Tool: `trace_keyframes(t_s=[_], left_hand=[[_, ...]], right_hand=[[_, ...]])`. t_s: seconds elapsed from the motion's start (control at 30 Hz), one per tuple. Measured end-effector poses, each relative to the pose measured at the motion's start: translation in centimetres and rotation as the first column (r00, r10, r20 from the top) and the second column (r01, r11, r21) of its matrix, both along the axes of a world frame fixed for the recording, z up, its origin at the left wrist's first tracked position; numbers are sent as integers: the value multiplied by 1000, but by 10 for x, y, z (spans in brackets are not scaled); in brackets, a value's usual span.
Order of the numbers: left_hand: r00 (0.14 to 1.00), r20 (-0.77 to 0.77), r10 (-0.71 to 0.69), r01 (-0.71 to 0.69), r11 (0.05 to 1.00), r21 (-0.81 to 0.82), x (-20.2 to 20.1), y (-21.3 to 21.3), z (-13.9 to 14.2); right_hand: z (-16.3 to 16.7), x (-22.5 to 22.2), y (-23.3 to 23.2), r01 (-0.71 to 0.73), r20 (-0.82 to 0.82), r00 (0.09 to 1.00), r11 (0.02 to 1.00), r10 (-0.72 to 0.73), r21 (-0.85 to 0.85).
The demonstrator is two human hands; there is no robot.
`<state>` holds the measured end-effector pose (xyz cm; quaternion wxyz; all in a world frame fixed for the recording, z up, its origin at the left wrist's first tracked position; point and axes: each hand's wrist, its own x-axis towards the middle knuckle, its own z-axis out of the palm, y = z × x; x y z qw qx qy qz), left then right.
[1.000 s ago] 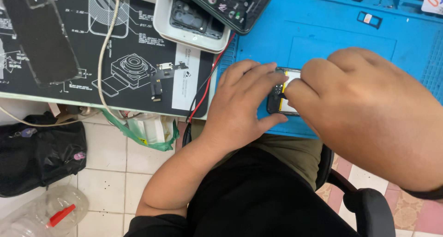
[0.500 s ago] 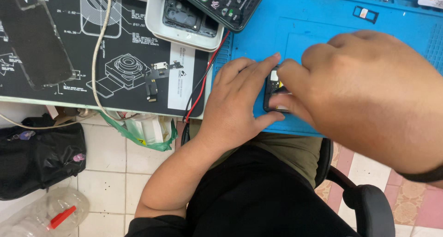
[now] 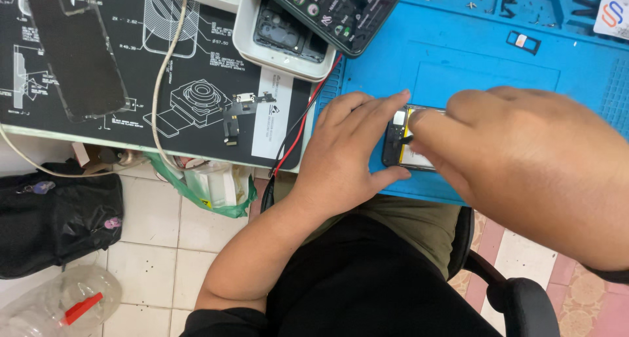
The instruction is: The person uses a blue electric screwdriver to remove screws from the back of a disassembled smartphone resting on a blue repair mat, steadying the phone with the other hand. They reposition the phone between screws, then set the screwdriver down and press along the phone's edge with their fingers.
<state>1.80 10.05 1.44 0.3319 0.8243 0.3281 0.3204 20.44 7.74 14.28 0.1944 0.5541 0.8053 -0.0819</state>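
Opened phone (image 3: 409, 155): I see it flat on blue mat (image 3: 485, 81), between both hands
Left hand (image 3: 347, 153): fingers clamp its left edge
Right hand (image 3: 524, 166): fingertips press its top; grip unclear

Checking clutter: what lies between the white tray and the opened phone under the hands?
In the head view, red and black wires run between white tray and opened phone.

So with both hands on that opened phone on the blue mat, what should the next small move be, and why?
Probably a gentle press or lift with the right hand at the phone's inner edge. The left hand already braces the opened phone flat on the blue mat, thumb under its near edge, and a right fingertip sits on the yellow-edged part inside. What that finger grips is hidden, so go slowly.
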Motion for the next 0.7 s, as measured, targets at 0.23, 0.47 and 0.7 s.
trace_keyframes(t_s=[0.23, 0.47, 0.7], left_hand=[[1000, -10, 4, -4, 1000, 0, 1, 0, -1], [1000, -13, 7, -6, 1000, 11, 0, 0, 0], [1000, -9, -2, 2, 1000, 16, -1, -1, -2]], right_hand=[[-2, -1, -4, -42, 0, 999, 998, 42, 43], [-5, 2, -1, -60, -233, 967, 980, 105, 192], [-5, 19, -18, 192, -439, 896, 953, -73, 235]])
